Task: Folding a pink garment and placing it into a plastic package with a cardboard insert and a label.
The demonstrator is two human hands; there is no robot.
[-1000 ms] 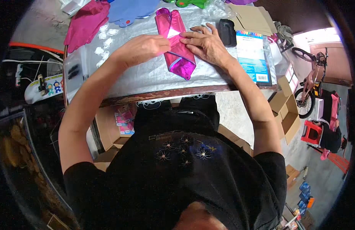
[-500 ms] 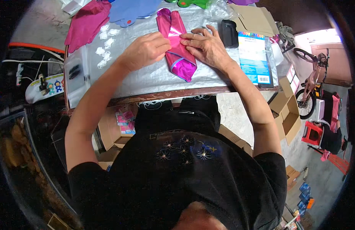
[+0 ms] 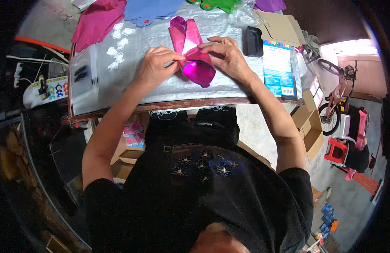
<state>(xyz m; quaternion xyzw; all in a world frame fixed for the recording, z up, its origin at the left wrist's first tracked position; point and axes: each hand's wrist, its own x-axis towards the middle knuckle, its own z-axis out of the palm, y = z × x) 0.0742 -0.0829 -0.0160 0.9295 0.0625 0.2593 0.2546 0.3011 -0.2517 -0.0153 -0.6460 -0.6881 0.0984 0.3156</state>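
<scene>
A folded shiny pink foil-like piece (image 3: 190,42) lies on the covered table in front of me. Two narrow parts point away from me, and a rounded magenta flap shows at the near end. My left hand (image 3: 159,65) is closed, its thumb and fingers pinching the piece's left edge just above that flap. On the opposite side, my right hand (image 3: 228,57) grips the upper right part with thumb and bent fingers. The exact contact under the right fingers is partly hidden.
Several white string bundles (image 3: 115,51) lie left of my hands, beside a clear bag (image 3: 84,80). A black plastic tray (image 3: 252,41) and a blue-and-white printed card (image 3: 278,67) are at the right. Pink cloth (image 3: 98,23) and blue felt (image 3: 150,10) lie farther back.
The near end has opened out into a wider rounded magenta flap. My left hand has shifted slightly left and nearer to me, its thumb and fingers now pinching the edge.
</scene>
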